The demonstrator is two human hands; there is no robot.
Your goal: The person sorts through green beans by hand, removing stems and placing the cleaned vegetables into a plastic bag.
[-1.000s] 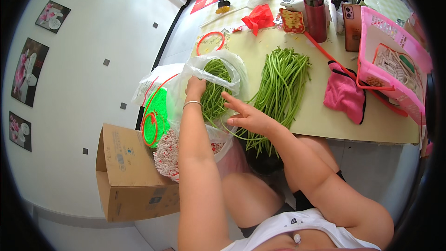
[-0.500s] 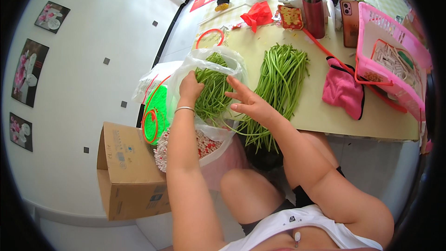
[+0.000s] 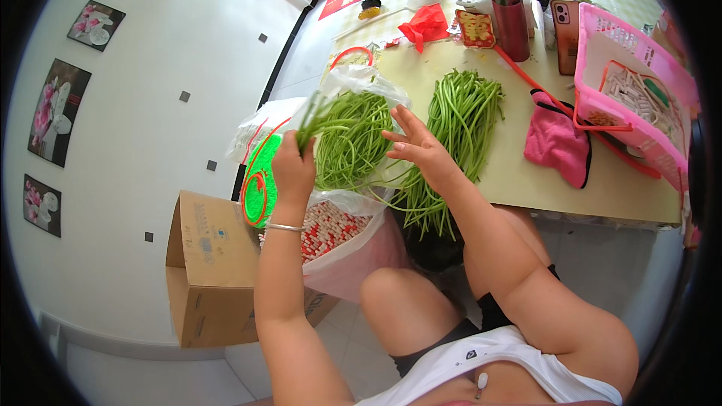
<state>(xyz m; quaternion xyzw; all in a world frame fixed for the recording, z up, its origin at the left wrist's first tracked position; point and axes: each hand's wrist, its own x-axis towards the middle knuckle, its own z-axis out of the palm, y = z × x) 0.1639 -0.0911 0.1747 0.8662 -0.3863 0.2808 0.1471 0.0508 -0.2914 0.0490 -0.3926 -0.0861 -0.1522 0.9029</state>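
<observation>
My left hand (image 3: 292,169), with a bangle on the wrist, is closed round a small bunch of green vegetable stems (image 3: 308,119), raised over the left side of a clear plastic bag (image 3: 391,90). More long green stems (image 3: 353,139) lie tangled in that bag's mouth. To the right of them my right hand (image 3: 423,146) hovers, fingers spread, with nothing in it. Just beyond it a large heap of green stems (image 3: 466,113) lies on the table, its lower ends hanging over the near edge.
A sack of red and white pieces (image 3: 350,259) stands below the bag, by an open cardboard box (image 3: 214,256). On the table (image 3: 504,173) are a pink cloth (image 3: 556,139), a pink basket (image 3: 635,37), a thermos (image 3: 509,19), a phone (image 3: 565,34) and red plastic (image 3: 425,26).
My left hand has come out of the bag toward me and to the left, lifting a bunch of stems. The right hand has shifted slightly right, still spread. The whole view has shifted a little.
</observation>
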